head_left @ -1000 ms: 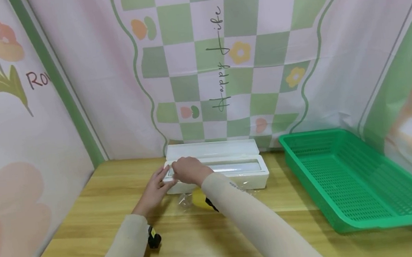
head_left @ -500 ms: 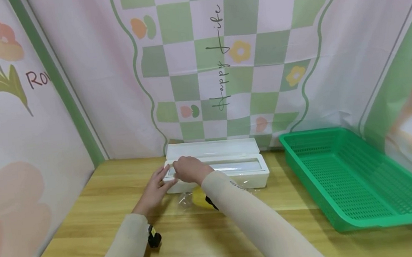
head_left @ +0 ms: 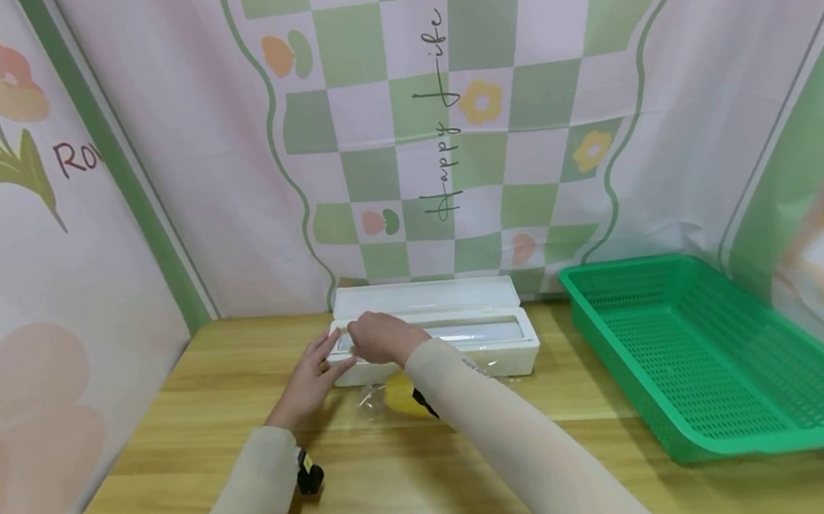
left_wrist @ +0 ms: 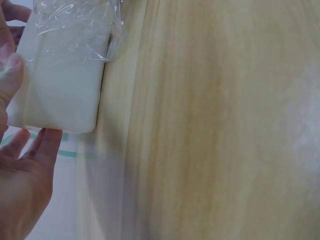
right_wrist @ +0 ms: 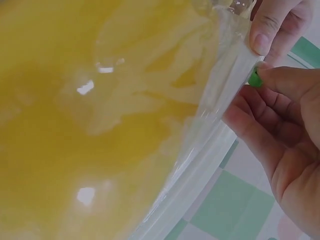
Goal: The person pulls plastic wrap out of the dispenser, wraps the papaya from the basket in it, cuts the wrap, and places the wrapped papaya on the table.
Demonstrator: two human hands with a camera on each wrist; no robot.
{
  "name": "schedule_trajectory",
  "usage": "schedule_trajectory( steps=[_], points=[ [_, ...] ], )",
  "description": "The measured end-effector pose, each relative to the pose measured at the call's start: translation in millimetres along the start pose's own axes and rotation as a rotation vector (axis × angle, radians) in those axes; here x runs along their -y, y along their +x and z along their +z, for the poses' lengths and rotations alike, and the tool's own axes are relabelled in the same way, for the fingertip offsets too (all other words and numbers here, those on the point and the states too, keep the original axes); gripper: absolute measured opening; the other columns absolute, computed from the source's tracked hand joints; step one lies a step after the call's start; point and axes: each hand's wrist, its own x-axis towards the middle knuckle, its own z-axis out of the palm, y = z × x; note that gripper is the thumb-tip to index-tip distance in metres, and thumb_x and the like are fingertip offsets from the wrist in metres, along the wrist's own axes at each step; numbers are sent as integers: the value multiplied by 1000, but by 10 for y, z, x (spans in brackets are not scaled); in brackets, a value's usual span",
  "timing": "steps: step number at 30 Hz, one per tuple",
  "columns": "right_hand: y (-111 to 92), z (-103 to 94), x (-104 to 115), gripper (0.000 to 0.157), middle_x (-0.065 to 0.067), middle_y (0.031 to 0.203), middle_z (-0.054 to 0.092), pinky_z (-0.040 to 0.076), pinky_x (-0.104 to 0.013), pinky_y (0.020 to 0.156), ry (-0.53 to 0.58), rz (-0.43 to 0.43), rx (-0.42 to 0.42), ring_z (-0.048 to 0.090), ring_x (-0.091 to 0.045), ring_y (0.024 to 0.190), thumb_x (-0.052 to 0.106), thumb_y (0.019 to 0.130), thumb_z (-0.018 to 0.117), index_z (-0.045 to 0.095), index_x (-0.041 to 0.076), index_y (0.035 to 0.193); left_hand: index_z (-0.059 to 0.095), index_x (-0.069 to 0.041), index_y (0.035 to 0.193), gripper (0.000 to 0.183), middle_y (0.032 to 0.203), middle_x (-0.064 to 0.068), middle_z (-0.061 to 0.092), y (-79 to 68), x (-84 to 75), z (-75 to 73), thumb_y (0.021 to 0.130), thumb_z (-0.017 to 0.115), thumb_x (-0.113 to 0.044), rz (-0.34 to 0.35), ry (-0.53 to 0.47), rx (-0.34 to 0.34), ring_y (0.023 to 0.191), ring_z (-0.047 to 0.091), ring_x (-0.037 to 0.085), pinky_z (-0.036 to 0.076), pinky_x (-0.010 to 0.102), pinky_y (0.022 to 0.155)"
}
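A long white cling film dispenser [head_left: 501, 358] lies near the back of the table, its lid [head_left: 431, 298] raised. At its left end my left hand [head_left: 308, 388] grips the box, thumb on the front edge and fingers around the end. My right hand [head_left: 389, 339] reaches across to the same end and pinches a small green slide cutter [right_wrist: 255, 79] between thumb and finger at the box's edge. Clear film [left_wrist: 75, 22] hangs over the front of the box. Behind the film in the right wrist view shows a yellow, rounded thing [right_wrist: 115, 125], partly hidden by my right sleeve in the head view.
To the right stands a green plastic basket [head_left: 666, 423] with slotted sides. A printed curtain [head_left: 484, 149] hangs close behind the box. The wooden table [head_left: 196, 430] reaches forward under both arms.
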Motion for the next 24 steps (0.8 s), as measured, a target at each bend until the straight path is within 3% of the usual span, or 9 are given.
schedule_trajectory(
  steps=[11,17,24],
  points=[
    [3,9,-16,24,-7,104,67,54,-29,88,-38,-15,16,64,-19,95,19,104,56,63,4,120,27,-10,158,69,164,21,12,-15,-13,1,101,62,-29,-17,5,-11,127,49,47,48,47,102],
    [0,27,-31,19,-2,103,69,54,-28,84,-26,-32,-32,64,-16,92,19,104,57,69,8,113,28,-12,158,69,164,20,12,-17,-34,-2,101,62,-31,-31,-3,-2,129,47,47,47,49,103],
    [8,82,-29,19,1,109,68,53,-30,87,-49,-49,-92,63,-15,98,27,103,60,69,16,116,25,-12,159,72,165,19,8,-4,-29,-36,101,62,-32,-46,-29,29,132,44,48,45,50,104]
  ],
)
